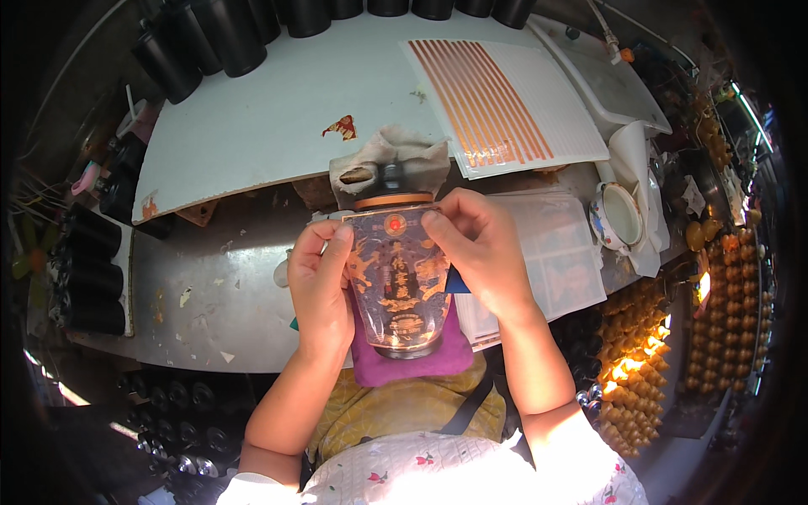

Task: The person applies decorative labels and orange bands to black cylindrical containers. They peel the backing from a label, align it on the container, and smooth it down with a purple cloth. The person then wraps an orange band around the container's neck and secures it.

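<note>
A clear decal film (374, 290) with gold lettering and figures lies over the front of a dark bottle (421, 348). My left hand (322, 282) pinches the film's upper left corner between thumb and fingers. At the upper right corner, the thumb and fingers of my right hand (480, 248) are closed on the same film. A copper-coloured band (393, 201) rings the bottle's shoulder. Its neck points away from me, against a crumpled whitish cloth (404, 149). Beneath the bottle's base, a purple cloth pad (370, 358) rests at my lap.
A sheet of copper-coloured strips (480, 101) lies on the pale board (269, 118), near a torn red-gold scrap (341, 127). More clear sheets (555, 244) and an enamel mug (617, 216) are at the right. Black bottles (227, 38) line the back; gold pieces (635, 370) fill the lower right.
</note>
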`<state>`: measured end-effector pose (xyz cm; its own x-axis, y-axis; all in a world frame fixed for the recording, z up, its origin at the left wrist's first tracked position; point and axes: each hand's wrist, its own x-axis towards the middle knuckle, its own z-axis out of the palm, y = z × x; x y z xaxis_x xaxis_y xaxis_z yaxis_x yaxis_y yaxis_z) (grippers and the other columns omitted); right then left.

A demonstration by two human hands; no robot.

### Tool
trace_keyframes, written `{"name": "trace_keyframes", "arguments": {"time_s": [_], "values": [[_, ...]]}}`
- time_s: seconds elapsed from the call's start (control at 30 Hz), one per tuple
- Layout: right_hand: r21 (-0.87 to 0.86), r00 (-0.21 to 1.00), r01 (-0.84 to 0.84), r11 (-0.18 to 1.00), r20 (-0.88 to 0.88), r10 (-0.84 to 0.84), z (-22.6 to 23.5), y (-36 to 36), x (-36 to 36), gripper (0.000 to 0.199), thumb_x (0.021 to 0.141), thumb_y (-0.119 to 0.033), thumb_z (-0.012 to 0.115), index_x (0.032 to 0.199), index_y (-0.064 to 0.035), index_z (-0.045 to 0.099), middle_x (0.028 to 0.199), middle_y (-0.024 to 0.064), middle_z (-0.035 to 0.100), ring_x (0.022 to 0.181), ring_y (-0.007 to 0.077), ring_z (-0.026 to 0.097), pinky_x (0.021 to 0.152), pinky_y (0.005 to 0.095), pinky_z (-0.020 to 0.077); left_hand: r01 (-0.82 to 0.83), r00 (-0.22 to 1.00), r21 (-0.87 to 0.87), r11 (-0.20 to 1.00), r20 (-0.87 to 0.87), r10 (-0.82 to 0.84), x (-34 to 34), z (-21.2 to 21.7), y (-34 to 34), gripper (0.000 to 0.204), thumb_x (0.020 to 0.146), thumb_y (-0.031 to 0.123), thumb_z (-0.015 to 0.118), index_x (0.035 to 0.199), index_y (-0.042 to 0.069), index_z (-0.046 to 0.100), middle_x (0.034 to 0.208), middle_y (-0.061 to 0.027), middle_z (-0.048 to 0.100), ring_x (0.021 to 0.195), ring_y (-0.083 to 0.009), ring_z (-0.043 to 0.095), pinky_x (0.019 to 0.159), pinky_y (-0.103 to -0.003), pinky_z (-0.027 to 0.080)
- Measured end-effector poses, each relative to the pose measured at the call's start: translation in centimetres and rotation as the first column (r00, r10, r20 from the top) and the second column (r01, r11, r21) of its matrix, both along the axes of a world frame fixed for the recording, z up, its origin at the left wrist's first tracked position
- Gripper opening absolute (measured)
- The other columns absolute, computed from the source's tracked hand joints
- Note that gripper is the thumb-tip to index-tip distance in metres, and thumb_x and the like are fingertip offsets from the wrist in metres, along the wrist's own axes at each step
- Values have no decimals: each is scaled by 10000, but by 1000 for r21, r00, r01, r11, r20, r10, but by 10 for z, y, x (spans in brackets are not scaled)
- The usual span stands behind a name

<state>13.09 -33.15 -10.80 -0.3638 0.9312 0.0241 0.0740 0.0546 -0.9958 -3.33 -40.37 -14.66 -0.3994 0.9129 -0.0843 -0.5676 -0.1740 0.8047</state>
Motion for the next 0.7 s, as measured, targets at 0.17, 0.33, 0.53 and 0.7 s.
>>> {"name": "trace_keyframes", "arguments": {"time_s": [0.17, 0.33, 0.53, 0.7], "values": [[-87, 993, -58, 994, -112, 49, -8, 8, 7, 168, 949, -132, 656, 851, -18, 581, 697, -16, 602, 612, 31, 555, 536, 210, 405, 48, 999, -12, 999, 13, -48, -8, -2, 1, 246, 1028, 267, 549, 1032, 28, 609, 845, -42, 667, 683, -95, 600, 629, -252, 469], [-195, 984, -106, 975, -165, 74, -11, -8, 21, 207, 961, -259, 623, 870, -77, 583, 759, -20, 608, 638, 24, 525, 538, 186, 349, 147, 989, -55, 988, 17, -146, -7, 2, -20, 260, 1018, 276, 563, 1059, 24, 605, 855, -52, 662, 720, -106, 599, 657, -254, 469], [-229, 969, -143, 963, -232, 89, -26, -41, 37, 184, 919, -186, 706, 902, -83, 555, 763, -48, 584, 659, 10, 499, 531, 172, 327, 237, 966, -142, 961, -69, -249, -6, -5, -46, 189, 937, 173, 689, 1019, 26, 602, 853, -31, 633, 760, -100, 604, 672, -267, 493], [-293, 956, -200, 935, -268, 120, -29, -51, 43, 266, 882, -118, 753, 842, -102, 491, 767, -59, 564, 707, 13, 485, 587, 204, 356, 309, 920, -256, 916, -163, -356, -8, -13, -64, 151, 893, 107, 736, 910, 31, 606, 851, -23, 609, 775, -104, 614, 663, -250, 544]]}}
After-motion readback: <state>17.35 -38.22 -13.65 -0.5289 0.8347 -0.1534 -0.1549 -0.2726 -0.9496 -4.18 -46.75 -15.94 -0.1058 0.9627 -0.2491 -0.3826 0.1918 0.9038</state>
